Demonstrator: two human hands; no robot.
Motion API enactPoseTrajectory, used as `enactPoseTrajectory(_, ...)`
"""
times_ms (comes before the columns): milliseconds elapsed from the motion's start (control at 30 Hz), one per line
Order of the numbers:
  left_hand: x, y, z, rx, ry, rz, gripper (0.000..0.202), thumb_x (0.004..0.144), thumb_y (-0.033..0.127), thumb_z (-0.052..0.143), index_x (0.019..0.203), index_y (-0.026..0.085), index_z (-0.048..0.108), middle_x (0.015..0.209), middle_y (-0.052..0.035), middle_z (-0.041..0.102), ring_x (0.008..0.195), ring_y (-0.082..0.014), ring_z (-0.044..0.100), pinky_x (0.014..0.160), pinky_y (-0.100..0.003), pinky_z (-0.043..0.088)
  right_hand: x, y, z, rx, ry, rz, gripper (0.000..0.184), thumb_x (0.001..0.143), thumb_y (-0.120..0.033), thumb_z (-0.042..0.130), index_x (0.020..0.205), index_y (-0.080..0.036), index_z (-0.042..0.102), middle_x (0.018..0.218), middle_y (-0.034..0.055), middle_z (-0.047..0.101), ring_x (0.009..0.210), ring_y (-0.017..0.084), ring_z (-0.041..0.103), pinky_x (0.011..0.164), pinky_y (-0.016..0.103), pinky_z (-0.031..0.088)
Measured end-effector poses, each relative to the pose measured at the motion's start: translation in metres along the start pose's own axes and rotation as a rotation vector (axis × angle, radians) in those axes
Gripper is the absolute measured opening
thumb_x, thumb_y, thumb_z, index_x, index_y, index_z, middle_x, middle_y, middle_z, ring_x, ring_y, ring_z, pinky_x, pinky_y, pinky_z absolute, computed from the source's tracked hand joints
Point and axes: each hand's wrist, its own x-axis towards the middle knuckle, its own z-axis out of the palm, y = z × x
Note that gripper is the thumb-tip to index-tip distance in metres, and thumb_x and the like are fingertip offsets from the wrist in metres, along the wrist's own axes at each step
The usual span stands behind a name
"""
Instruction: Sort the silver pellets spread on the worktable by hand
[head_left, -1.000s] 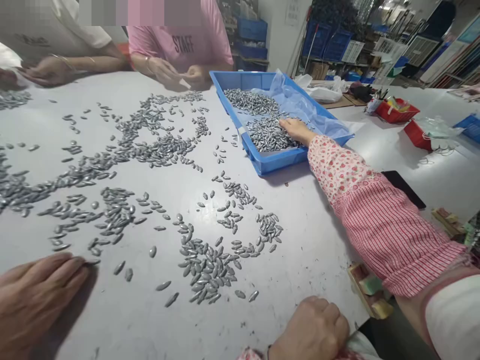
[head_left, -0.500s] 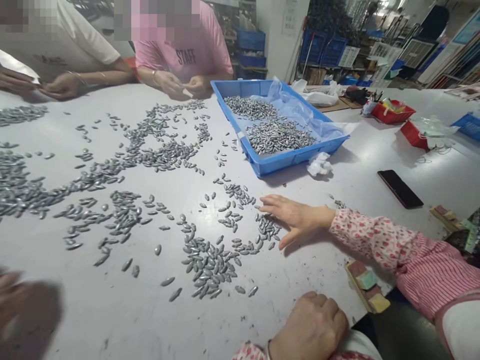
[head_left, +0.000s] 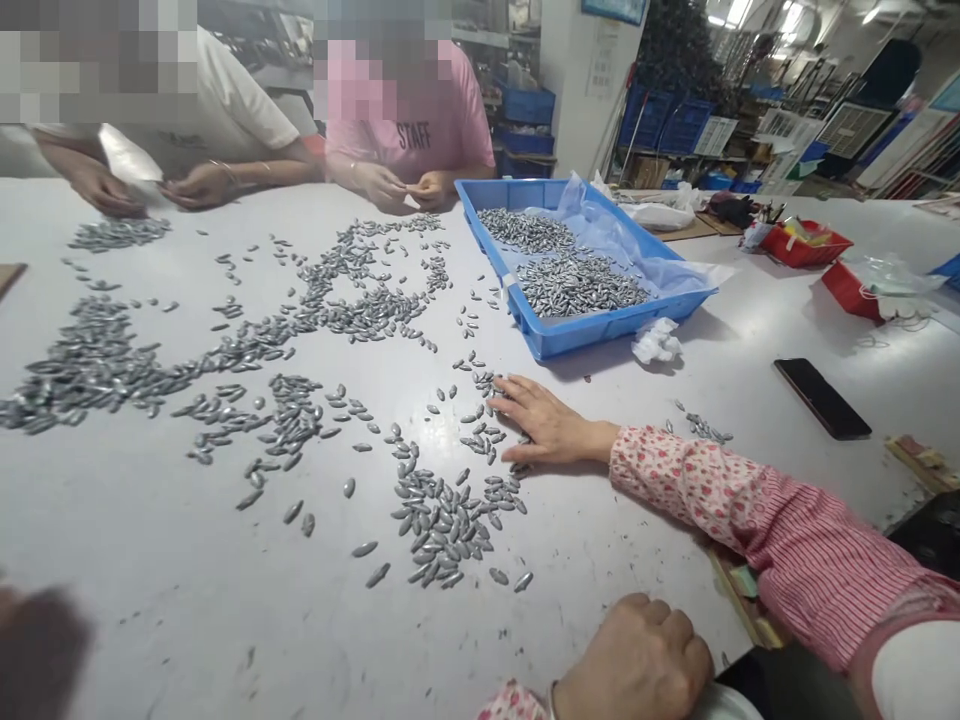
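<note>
My right hand (head_left: 546, 422) lies palm down with fingers spread, over some small grey metallic spindle-shaped pieces. Its fingertips touch the right edge of the scattered pieces, and the palm hides some of them. Just left and nearer to me is a denser pile of the grey pieces (head_left: 446, 525). My left hand (head_left: 637, 660) rests at the table's near edge with its fingers curled in; whatever it may hold is hidden. Both my sleeves have a floral print.
A blue tray (head_left: 622, 327) with a plastic liner holds more pieces. Crumpled white paper (head_left: 657, 342), a phone (head_left: 823, 398) and red boxes (head_left: 804, 247) are to the right. Two people sit opposite, handling small things. A blurred hand shows at lower left.
My right hand has slid left across the table, onto the scattered pieces. The view has shifted a little left. My left hand stays curled, and the blurred hand at lower left has mostly left view.
</note>
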Motion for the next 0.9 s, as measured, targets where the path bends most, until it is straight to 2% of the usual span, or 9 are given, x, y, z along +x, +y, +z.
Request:
enactPoseTrajectory(100,0.0,0.001,-0.002,0.004,-0.021,-0.007,0.028,0.089,0.024,0.075,0.078,0.016,0.05,0.074,0.0012,0.058,0.064,-0.0157,0.056,0.054,-0.031,0.036,0.019,0.009,-0.004,0.05,-0.024,0.046,0.069,0.095,-0.059,0.053,0.147,-0.015,0.042,0.162,0.0179,0.026,0.152,0.03,0.02,0.124,0.051,0.021)
enactPoseTrajectory(167,0.0,0.001,-0.004,-0.005,-0.045,0.0,0.026,0.09,0.024,0.073,0.079,0.015,0.051,0.075,0.0009,0.058,0.065,-0.0156,0.056,0.054,-0.031,0.036,0.02,0.009,-0.007,0.115,-0.068,-0.002,0.064,0.097,-0.056,0.051,0.144,-0.013,0.046,0.16,0.0192,0.029,0.15,0.028,0.025,0.124,0.049,0.023)
enactPoseTrajectory(300,0.001,0.0,-0.006,-0.014,-0.1,0.005,0.023,0.092,0.022,0.07,0.08,0.015,0.052,0.075,-0.0001,0.058,0.067,-0.0157,0.057,0.054,-0.031,0.037,-0.009,0.0,-0.016,0.314,-0.159,-0.181,0.067,0.097,-0.057,0.051,0.149,-0.017,0.04,0.158,0.0174,0.034,0.147,0.025,0.031,0.121,0.047,0.028)
enactPoseTrajectory(400,0.002,0.001,-0.006,-0.007,-0.098,-0.007,0.024,0.092,0.024,0.071,0.079,0.015,0.052,0.075,-0.0002,0.058,0.066,-0.0161,0.057,0.054,-0.032,0.038,-0.038,-0.003,-0.021,0.38,-0.125,-0.216,0.086,0.088,-0.062,0.063,0.154,-0.019,0.03,0.16,0.0181,0.029,0.149,0.027,0.027,0.121,0.049,0.028)
enactPoseTrajectory(500,0.002,0.002,-0.006,-0.014,-0.093,-0.007,0.025,0.091,0.025,0.071,0.079,0.015,0.052,0.075,0.0001,0.059,0.066,-0.0162,0.058,0.054,-0.032,0.038,-0.055,-0.002,-0.021,0.317,-0.04,-0.12,0.096,0.082,-0.065,0.067,0.154,-0.016,0.026,0.159,0.0226,0.027,0.15,0.031,0.024,0.122,0.053,0.026)
enactPoseTrajectory(600,0.002,0.003,-0.006,-0.009,-0.097,-0.008,0.024,0.092,0.024,0.071,0.08,0.015,0.052,0.076,-0.0001,0.059,0.067,-0.0164,0.058,0.054,-0.032,0.039,-0.061,-0.008,-0.017,0.255,-0.041,-0.083,0.098,0.082,-0.065,0.067,0.153,-0.012,0.025,0.156,0.0251,0.03,0.149,0.031,0.025,0.121,0.054,0.027)
enactPoseTrajectory(800,0.001,0.002,-0.004,-0.022,-0.083,-0.012,0.024,0.091,0.025,0.072,0.081,0.015,0.052,0.077,0.0002,0.06,0.067,-0.017,0.058,0.055,-0.033,0.039,-0.046,-0.045,0.002,0.124,-0.061,-0.047,0.104,0.075,-0.071,0.071,0.149,-0.009,0.033,0.156,0.0277,0.025,0.148,0.038,0.02,0.121,0.057,0.024)
enactPoseTrajectory(900,0.0,0.001,-0.002,-0.017,-0.046,-0.01,0.027,0.089,0.024,0.074,0.08,0.016,0.05,0.076,0.0009,0.059,0.066,-0.0163,0.057,0.056,-0.032,0.039,-0.034,-0.059,0.011,0.019,-0.015,-0.014,0.09,0.078,-0.07,0.068,0.143,-0.012,0.043,0.153,0.0258,0.03,0.142,0.04,0.026,0.117,0.058,0.027)
